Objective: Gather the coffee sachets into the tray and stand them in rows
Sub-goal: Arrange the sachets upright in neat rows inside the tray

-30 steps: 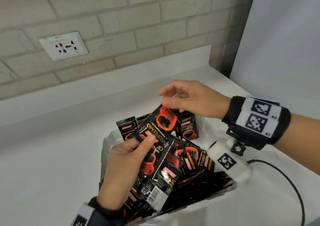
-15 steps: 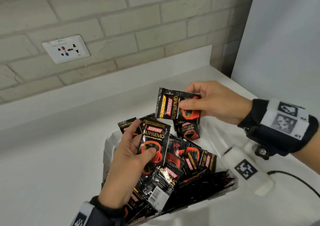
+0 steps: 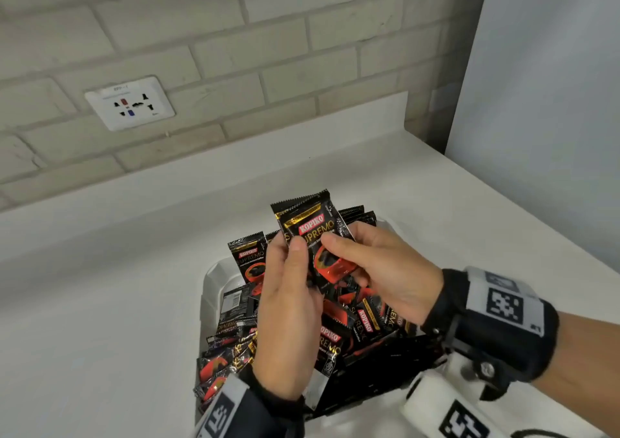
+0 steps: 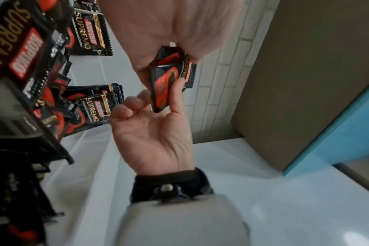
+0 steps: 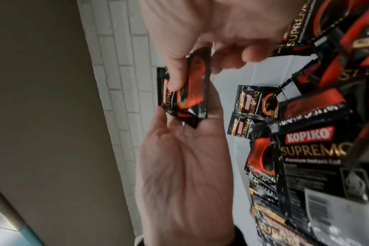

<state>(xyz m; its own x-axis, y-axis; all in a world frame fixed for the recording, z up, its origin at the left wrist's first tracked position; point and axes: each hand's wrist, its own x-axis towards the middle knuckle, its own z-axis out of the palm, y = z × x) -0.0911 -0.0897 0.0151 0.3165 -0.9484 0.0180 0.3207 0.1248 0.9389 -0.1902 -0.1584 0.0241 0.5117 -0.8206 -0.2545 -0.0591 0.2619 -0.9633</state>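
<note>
Two black-and-red Kopiko sachets [image 3: 312, 233] are stacked upright above the white tray [image 3: 209, 280], and both hands hold them. My left hand [image 3: 288, 248] grips their left edge, thumb on the front. My right hand [image 3: 339, 249] pinches the lower right part, thumb on the red cup print. In the left wrist view the right hand [image 4: 158, 129] holds the sachets [image 4: 164, 86] from below. The right wrist view shows them [image 5: 192, 93] between both hands. A loose pile of sachets [image 3: 362, 323] fills the tray. One sachet [image 3: 248, 260] stands at its back left.
The tray sits on a white counter [image 3: 117, 286] against a brick wall with a socket plate [image 3: 131, 104]. A pale panel [image 3: 543, 135] closes the right side. A black cable [image 3: 536, 432] lies at the bottom right near the counter's front.
The right hand has brought its sachet left onto the one in the left hand. Both hands now hold the pair together, higher above the tray.
</note>
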